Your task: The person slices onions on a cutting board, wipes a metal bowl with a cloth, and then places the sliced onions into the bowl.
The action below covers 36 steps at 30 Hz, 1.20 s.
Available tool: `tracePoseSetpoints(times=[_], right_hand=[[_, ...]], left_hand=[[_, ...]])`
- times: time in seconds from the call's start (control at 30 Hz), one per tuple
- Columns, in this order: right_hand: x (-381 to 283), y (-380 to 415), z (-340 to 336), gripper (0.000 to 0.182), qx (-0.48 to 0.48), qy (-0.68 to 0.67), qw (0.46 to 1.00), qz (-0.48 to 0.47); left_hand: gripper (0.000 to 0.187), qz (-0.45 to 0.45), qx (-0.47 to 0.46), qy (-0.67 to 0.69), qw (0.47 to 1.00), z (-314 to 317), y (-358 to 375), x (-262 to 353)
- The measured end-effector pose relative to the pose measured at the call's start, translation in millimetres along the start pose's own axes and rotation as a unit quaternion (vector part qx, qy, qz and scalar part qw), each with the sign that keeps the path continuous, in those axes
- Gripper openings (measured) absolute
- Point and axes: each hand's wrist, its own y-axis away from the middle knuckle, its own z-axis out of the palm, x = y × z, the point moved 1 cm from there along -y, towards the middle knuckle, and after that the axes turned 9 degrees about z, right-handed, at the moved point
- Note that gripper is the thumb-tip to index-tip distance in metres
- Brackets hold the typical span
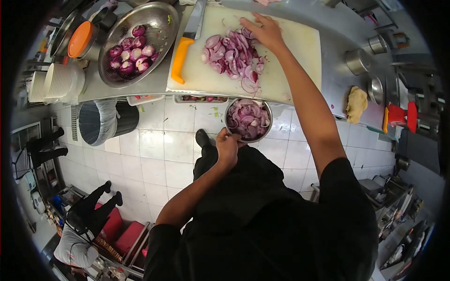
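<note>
The left hand grips the near rim of a small steel bowl, fingers closed around the edge, holding it just below the near edge of the table and already partly filled with sliced red onion. The right hand lies flat and spread, palm down, on the far side of the loose onion slices heaped on the white cutting board — it grasps nothing. The slices look light, limp and moist; they would likely cling and scatter, so a flat sweeping palm suits them better than a pinch. The bowl appears thin-walled, light and smooth — its rim is the sound place to hold it. An orange-handled knife rests at the board's left edge, clear of both hands. Further left, a large metal bowl holds peeled onion halves.
</note>
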Motion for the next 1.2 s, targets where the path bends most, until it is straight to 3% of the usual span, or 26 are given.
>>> tracePoseSetpoints(times=[0.1, 0.23, 0.43, 0.57, 1.0, 1.1, 1.2], right_hand=[[-31, 18, 13, 0.08, -0.085, 0.115, 0.984, -0.105], [-26, 39, 17, 0.058, -0.166, 0.135, 0.964, -0.157], [8, 65, -30, 0.048, -0.117, 0.128, 0.966, -0.189], [26, 82, -39, 0.046, -0.104, 0.056, 0.983, -0.143], [-18, 233, -20, 0.045, -0.005, 0.082, 0.977, -0.195], [-36, 257, -16, 0.04, 0.016, 0.082, 0.977, -0.195], [-38, 258, -22, 0.029, -0.024, 0.008, 0.987, -0.157]], left_hand=[[0.014, 0.003, -0.001, -0.008, 1.0, 0, 3, 6], [0.015, 0.004, -0.004, -0.003, 1.0, -1, -3, 10], [0.014, -0.004, -0.018, -0.01, 1.0, -6, -9, 14], [0.015, 0.009, -0.021, 0.011, 1.0, -3, -13, 16], [0.014, -0.009, -0.047, 0.04, 0.998, -7, -26, 16], [0.015, -0.017, -0.055, 0.048, 0.997, -6, -24, 21], [0.014, -0.026, -0.053, 0.025, 0.998, -5, -22, 28]])
